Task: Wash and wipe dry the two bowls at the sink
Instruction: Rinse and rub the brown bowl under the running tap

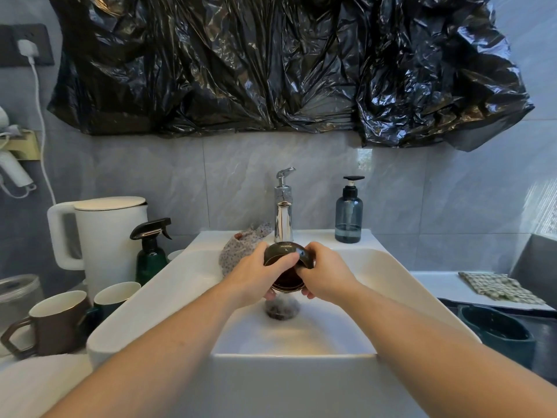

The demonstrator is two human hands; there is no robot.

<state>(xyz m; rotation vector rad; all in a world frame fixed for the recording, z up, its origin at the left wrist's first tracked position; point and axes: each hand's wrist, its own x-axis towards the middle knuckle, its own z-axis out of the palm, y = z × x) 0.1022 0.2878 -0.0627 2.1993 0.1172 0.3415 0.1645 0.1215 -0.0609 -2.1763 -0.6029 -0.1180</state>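
A small dark brown bowl [287,251] is held tilted under the chrome faucet [283,212], over the white sink [376,267]. My left hand [256,274] grips its left side, thumb across the outer wall. My right hand [324,274] grips the right rim. Water falls from the bowl onto the drain [281,309] below. A second bowl, dark green [497,330], sits on the dark counter at the right. A floral cloth [241,245] lies on the sink ledge behind my left hand.
A blue soap pump bottle [348,212] stands right of the faucet. On the left are a white kettle [105,236], a green spray bottle [150,251] and mugs [57,318]. A checked cloth [500,288] lies at the right. Black plastic [271,64] covers the wall above.
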